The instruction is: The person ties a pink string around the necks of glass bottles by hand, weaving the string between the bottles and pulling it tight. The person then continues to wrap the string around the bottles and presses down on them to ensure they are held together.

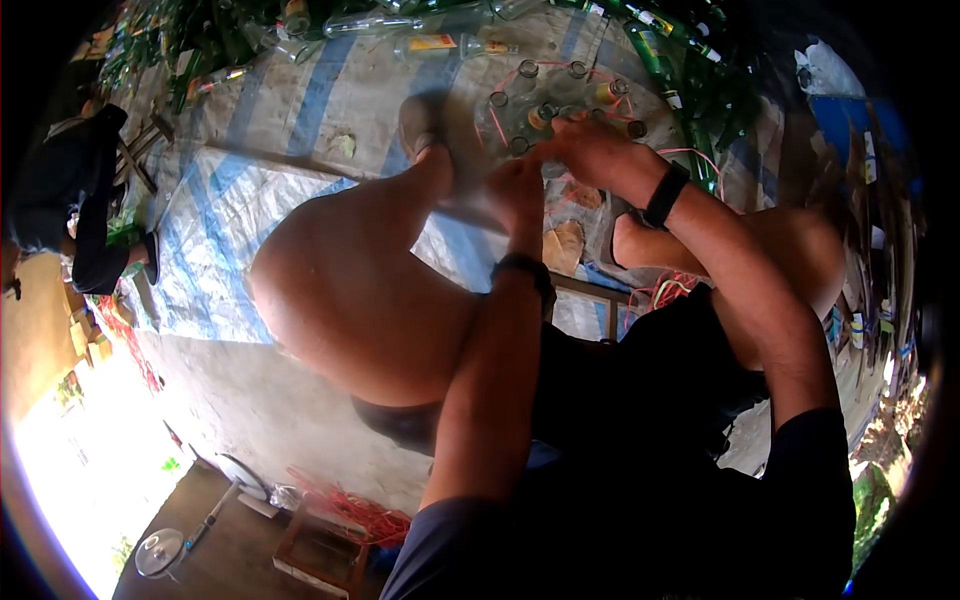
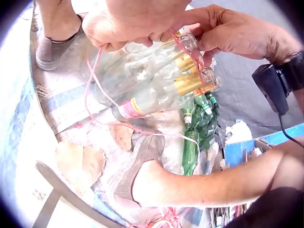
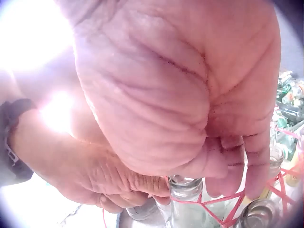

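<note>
Clear glass bottles [image 2: 152, 97], several with gold or red labels, stand bundled between the person's feet, with pink string [image 2: 90, 102] wound around their necks. My left hand [image 1: 518, 192] is at the near side of the bundle, its curled fingers gripping the string; a loose length hangs from it in a loop in the left wrist view. My right hand [image 1: 600, 155] reaches over the bottle tops, thumb and fingers closed at the string beside a bottle neck [image 3: 185, 187]. Seen from the right wrist, its palm hides part of the bundle, and strands cross between the necks below its fingertips.
Green bottles [image 1: 690, 130] lie heaped to the right of the bundle, and more bottles lie along the far edge. Dry leaves [image 2: 80, 164] lie on the blue-striped sheet [image 1: 240, 220]. Another person [image 1: 85, 200] is at far left. A wooden stool [image 1: 320, 550] stands at lower left.
</note>
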{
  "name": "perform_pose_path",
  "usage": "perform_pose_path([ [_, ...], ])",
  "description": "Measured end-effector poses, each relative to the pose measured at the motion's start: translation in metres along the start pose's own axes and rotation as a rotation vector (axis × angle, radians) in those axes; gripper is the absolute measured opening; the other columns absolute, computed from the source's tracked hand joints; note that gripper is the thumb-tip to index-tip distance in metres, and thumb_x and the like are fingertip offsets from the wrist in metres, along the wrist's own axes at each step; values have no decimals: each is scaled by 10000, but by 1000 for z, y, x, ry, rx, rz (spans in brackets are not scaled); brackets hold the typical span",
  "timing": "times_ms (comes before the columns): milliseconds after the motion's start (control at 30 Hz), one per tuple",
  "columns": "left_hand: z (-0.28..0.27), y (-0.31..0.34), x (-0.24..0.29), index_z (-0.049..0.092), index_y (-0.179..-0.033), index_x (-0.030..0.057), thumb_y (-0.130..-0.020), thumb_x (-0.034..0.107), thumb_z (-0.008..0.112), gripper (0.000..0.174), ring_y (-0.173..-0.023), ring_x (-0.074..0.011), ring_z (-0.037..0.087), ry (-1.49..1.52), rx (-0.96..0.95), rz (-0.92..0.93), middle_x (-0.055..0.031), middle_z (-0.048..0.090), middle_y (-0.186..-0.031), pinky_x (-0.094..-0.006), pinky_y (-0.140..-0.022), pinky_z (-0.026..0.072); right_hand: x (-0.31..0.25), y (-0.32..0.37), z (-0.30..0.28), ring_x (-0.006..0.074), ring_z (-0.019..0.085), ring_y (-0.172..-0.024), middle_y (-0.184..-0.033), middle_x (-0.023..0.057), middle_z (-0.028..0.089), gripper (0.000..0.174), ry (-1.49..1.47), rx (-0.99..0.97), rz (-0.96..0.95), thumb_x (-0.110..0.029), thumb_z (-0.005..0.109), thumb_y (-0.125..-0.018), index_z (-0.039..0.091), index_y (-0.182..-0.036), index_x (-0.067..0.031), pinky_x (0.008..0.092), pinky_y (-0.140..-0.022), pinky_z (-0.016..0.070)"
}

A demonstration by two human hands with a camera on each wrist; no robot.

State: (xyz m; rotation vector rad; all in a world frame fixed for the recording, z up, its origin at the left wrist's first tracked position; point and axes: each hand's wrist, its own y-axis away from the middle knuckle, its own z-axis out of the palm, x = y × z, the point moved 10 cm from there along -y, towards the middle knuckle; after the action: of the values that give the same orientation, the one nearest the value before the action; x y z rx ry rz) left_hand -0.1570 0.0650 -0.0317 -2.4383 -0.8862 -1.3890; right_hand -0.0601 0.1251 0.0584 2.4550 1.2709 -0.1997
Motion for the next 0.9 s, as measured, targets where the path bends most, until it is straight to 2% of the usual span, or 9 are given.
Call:
perform_pose_path([
  [233,-2,2,7,747,-849,25,-797,301,709,283,-652,-255,687,49,-34,-67,-181,696,-750,-391,-625,504,-8,13,1,261,564,-1097,-1048,45,552,357,417,191,-87,-129,558,-877,618,-1184,-300,383,-929,465],
  [300,1,2,4,746,-847,27,-804,311,705,290,-647,-261,683,51,-34,-70,-181,695,-749,-391,-624,501,-14,18,-2,252,550,-1132,-1118,35,544,334,646,326,-155,-171,556,-883,571,-1205,-260,376,-979,437],
  [367,3,1,4,740,-838,22,-824,347,698,328,-640,-272,673,78,17,53,-181,690,-743,-397,-628,494,-11,20,-9,255,541,-1152,-1164,35,541,328,674,392,-172,-172,568,-871,563,-1194,-233,390,-995,425],
  [400,1,2,8,740,-838,22,-824,347,698,328,-640,-272,673,79,17,53,-181,690,-743,-397,-628,494,-13,23,-17,257,532,-1172,-1209,36,538,326,702,460,-188,-173,580,-859,556,-1183,-206,404,-1012,413],
  [533,5,2,10,742,-847,43,-841,386,693,346,-650,-285,666,83,-76,-47,-197,682,-756,-415,-637,486,-1,20,-30,256,510,-1215,-1291,45,521,347,615,396,-175,-173,631,-819,559,-1159,-182,428,-1035,391],
  [633,6,3,10,738,-858,49,-848,382,684,338,-647,-287,658,91,-77,-49,-208,672,-759,-424,-637,480,11,9,-46,291,561,-1153,-1195,83,593,319,390,329,-103,-154,675,-763,609,-1075,-140,444,-992,422],
  [700,4,3,15,733,-862,47,-852,375,675,333,-640,-286,650,112,-69,-27,-214,665,-756,-426,-636,477,33,-3,-45,337,609,-1059,-1054,128,653,209,196,138,84,-125,669,-738,638,-941,-86,457,-915,459],
  [800,2,5,21,707,-845,19,-854,348,658,333,-628,-310,636,179,-80,-47,-232,640,-742,-433,-630,469,25,-5,-61,367,630,-981,-947,149,670,106,185,200,1,-103,634,-749,626,-843,-55,476,-849,474],
  [900,3,6,19,682,-824,-4,-854,329,644,336,-625,-348,623,249,-88,-83,-250,617,-739,-438,-624,463,27,-11,-66,361,625,-988,-957,146,669,88,193,201,12,-120,610,-778,610,-839,-55,485,-844,469],
])
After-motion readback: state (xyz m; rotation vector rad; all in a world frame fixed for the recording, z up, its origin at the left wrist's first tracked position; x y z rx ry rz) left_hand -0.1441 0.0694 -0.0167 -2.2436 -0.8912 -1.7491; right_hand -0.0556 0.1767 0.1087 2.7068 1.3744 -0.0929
